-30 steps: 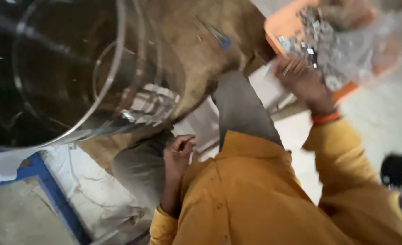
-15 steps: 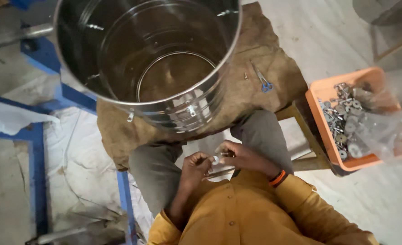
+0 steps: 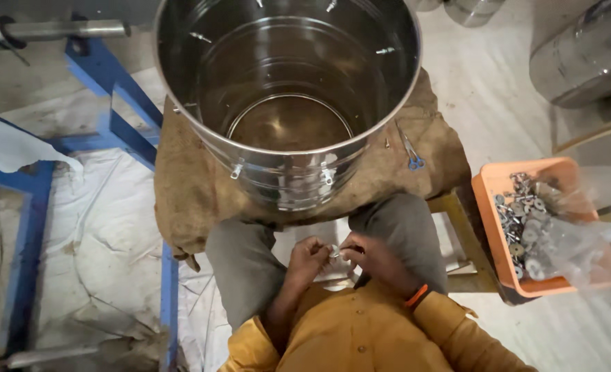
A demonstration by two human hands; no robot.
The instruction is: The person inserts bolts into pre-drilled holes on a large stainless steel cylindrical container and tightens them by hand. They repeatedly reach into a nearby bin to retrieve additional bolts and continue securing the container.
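Observation:
A large shiny steel drum (image 3: 288, 103) stands open on a burlap-covered stool (image 3: 195, 186) in front of my knees. Below it, over my lap, my left hand (image 3: 307, 256) and my right hand (image 3: 369, 255) meet, both pinching one small metal fastener part (image 3: 335, 251) between the fingertips. The part is tiny and mostly hidden by my fingers. An orange band circles my right wrist. My sleeves are yellow-orange.
An orange plastic tray (image 3: 498, 234) of metal washers and fasteners sits at my right, partly under a clear plastic bag (image 3: 595, 234). Blue-handled pliers (image 3: 410, 153) lie on the burlap. A blue metal frame (image 3: 123, 131) stands left; more steel drums (image 3: 588, 55) at the far right.
A second ago my right hand was reaching to the orange tray. It came back to my lap and both hands now work together on the small part. The view has steadied.

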